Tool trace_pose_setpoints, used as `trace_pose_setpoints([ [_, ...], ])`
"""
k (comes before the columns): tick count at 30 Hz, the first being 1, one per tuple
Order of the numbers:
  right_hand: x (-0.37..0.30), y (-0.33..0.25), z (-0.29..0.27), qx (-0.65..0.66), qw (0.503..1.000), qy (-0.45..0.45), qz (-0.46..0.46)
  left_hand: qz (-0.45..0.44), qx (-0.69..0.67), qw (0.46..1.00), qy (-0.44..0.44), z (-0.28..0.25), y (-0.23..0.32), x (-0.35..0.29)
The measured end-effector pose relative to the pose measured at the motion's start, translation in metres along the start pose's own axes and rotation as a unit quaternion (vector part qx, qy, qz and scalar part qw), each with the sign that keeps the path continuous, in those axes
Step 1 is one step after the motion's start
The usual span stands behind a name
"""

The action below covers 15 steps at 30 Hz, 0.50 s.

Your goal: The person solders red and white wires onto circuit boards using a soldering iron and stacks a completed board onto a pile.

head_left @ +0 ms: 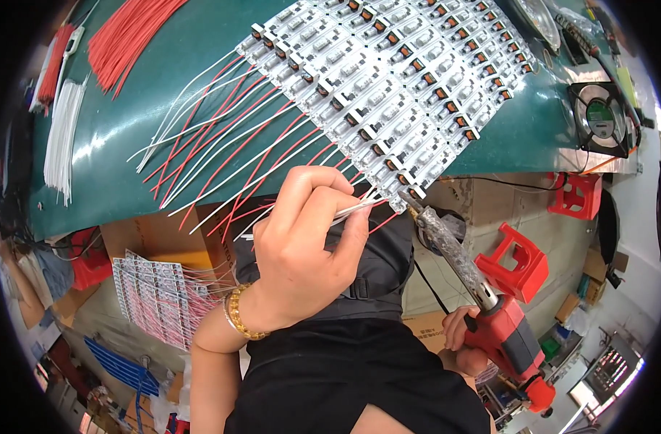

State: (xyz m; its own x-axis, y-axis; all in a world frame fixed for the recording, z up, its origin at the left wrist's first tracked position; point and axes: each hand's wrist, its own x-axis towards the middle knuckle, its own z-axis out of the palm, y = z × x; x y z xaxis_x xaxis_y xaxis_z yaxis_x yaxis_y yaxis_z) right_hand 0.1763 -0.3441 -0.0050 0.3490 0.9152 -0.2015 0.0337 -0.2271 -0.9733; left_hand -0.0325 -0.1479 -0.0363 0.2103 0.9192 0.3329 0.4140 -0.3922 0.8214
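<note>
A large panel of small white circuit boards (374, 87) with orange-and-black components lies on the green table. Red and white wires (207, 159) stick out from its left side and hang toward me. My left hand (301, 239) is closed in a pinch on several white wires (352, 210), their ends at the panel's near corner. In my right hand (461, 340) is a red-handled soldering iron (453, 246). Its tip meets or nearly meets that same corner; whether it touches I cannot tell. Part of my right hand is hidden behind the handle.
Bundles of red wires (131, 36) and white wires (64, 145) lie on the table's left. A black fan (599, 119) stands at the right edge. Below are red stools (515, 264) and, at left, another wired board panel (150, 289) beside a cardboard box (139, 235).
</note>
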Motion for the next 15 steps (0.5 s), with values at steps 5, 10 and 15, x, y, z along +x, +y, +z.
trace_pose_setpoints([
  [5,-0.005,0.012,0.000,0.062,0.998,0.026,0.017,-0.009,-0.002,1.000,0.004,0.000,0.001,0.000],
  [10,0.004,0.026,-0.025,0.051,0.987,-0.154,0.022,-0.008,-0.001,1.000,0.004,0.000,0.000,0.000],
  [15,0.002,0.017,-0.009,-0.010,0.995,-0.097,0.003,0.002,0.003,1.000,0.009,0.001,-0.001,0.000],
])
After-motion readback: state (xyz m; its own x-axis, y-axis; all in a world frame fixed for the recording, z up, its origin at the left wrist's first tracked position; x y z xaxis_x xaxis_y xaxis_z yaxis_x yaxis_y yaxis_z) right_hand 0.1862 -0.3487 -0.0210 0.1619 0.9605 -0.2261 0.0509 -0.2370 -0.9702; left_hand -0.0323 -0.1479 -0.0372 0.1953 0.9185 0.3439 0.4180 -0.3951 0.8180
